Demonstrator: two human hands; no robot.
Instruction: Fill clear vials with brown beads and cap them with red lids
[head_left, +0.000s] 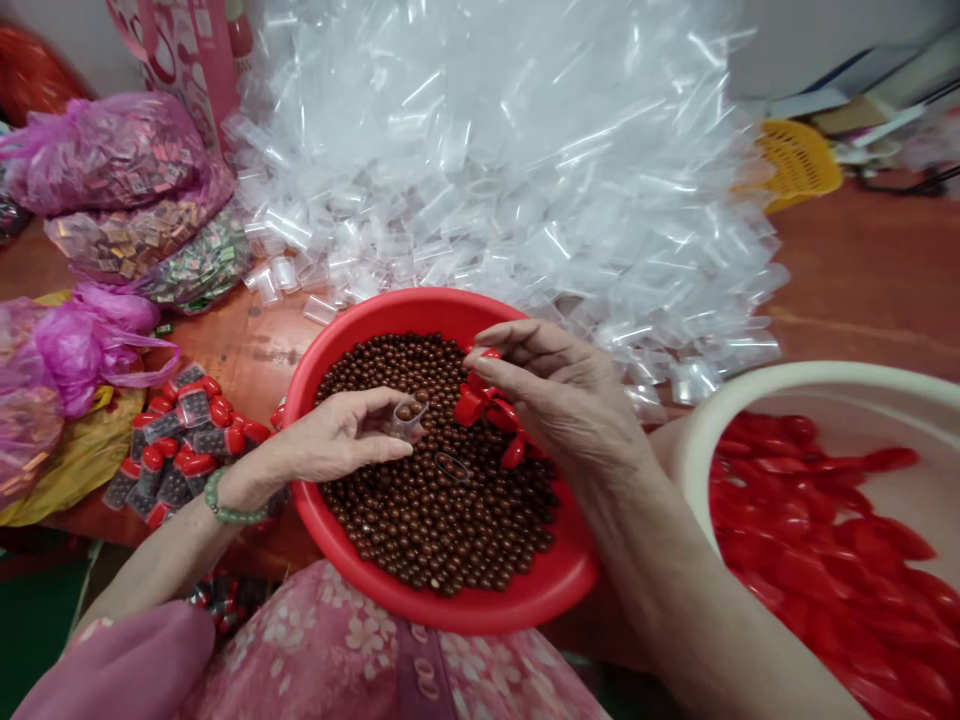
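My left hand [341, 437] pinches a small clear plastic cup [406, 424] with a few brown balls inside, held above the basin. Several glossy red plastic caps [474, 402] are in my right hand [566, 390], gripped between thumb and fingers with more hanging under the palm. Below both hands is a red basin [302, 385], filled with shiny brown balls [450, 530]. The rim of another clear cup [452, 466] shows among the balls.
Behind the basin rises a big heap of clear plastic cups [510, 200]. Red-capped filled cups [187, 430] are piled at left, beside knotted pink bags [112, 160]. At right stand a white tub [697, 440] of red caps and a yellow basket [799, 165].
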